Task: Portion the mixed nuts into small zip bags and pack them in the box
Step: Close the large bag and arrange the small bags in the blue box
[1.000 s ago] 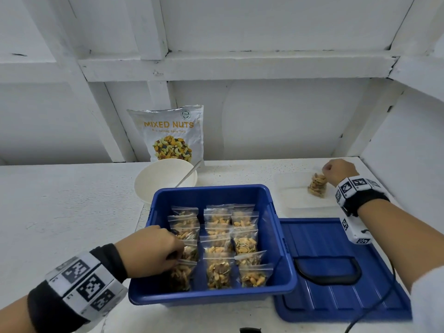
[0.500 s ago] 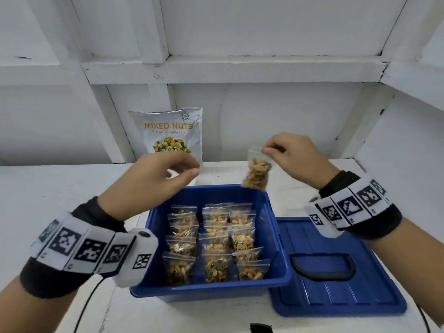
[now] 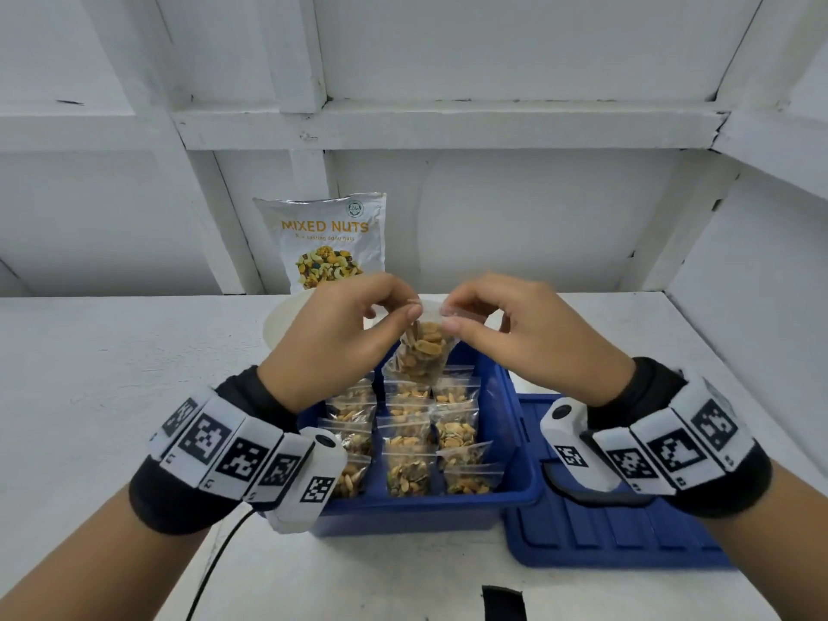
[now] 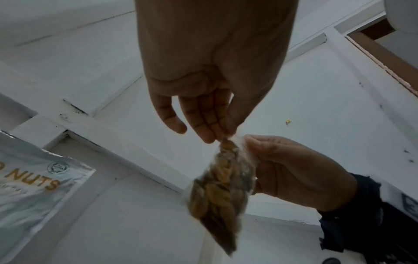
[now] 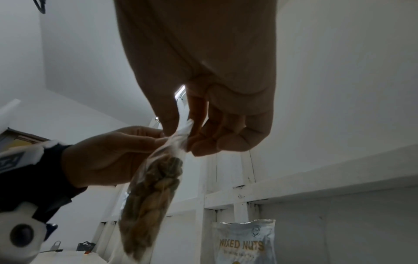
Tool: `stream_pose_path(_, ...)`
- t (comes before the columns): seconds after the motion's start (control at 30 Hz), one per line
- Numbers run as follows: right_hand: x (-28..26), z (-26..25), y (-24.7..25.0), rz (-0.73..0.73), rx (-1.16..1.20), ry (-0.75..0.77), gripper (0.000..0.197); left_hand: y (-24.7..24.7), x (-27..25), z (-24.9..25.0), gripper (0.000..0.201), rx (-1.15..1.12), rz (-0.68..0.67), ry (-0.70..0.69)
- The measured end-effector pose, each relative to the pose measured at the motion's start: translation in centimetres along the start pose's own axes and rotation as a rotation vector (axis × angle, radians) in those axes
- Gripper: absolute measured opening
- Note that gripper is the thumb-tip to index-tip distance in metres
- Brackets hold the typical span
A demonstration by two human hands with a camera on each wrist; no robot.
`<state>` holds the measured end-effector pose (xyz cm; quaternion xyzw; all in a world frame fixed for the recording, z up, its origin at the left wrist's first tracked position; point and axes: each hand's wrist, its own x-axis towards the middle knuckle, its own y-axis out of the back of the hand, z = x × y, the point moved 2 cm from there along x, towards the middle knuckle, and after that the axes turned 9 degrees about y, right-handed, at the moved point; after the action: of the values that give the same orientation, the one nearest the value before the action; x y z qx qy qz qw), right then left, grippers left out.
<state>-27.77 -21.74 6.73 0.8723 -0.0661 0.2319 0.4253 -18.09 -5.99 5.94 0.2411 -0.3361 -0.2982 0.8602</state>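
Observation:
A small clear zip bag of nuts [image 3: 423, 354] hangs in the air above the far end of the blue box [image 3: 515, 450]. My left hand [image 3: 345, 338] pinches its top left corner and my right hand [image 3: 515, 338] pinches its top right corner. The left wrist view shows the zip bag [image 4: 218, 192] hanging between both sets of fingertips, and in the right wrist view the zip bag [image 5: 151, 192] hangs the same way. Several filled bags [image 3: 410, 434] stand in rows inside the box.
A mixed nuts pouch [image 3: 329, 242] leans on the back wall. A white bowl [image 3: 280, 322] sits behind my left hand. The blue lid [image 3: 605, 535] with a black handle lies right of the box. A black cable [image 3: 215, 562] trails from my left wrist.
My right hand brought a filled bag from the right side of the table over the box. My left hand rose out of the box and took the bag's other top corner.

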Motion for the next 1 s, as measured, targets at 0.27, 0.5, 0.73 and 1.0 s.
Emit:
stream_pose_path(0.27,-1.2,-0.2,-0.1,0.146,0.095,-0.013,0.006,0.5,-0.6,0.0,0.008,-0.082,0.007,0.074)
stream_pose_path(0.5,-1.2,-0.5,-0.4,0.138,0.116,0.028,0.008,0.7,-1.4,0.2,0.028,-0.022,-0.069,0.02)
stream_pose_path(0.73,-1.1,-0.7,-1.6,0.146,0.129,-0.002,0.005,0.6,-1.8,-0.3,0.015,-0.004,0.001,-0.02)
stream_pose_path(1.0,-1.1,-0.8,-1.9,0.183,0.169,-0.028,0.016,0.8,-1.7,-0.7,0.021,-0.081,-0.036,0.064)
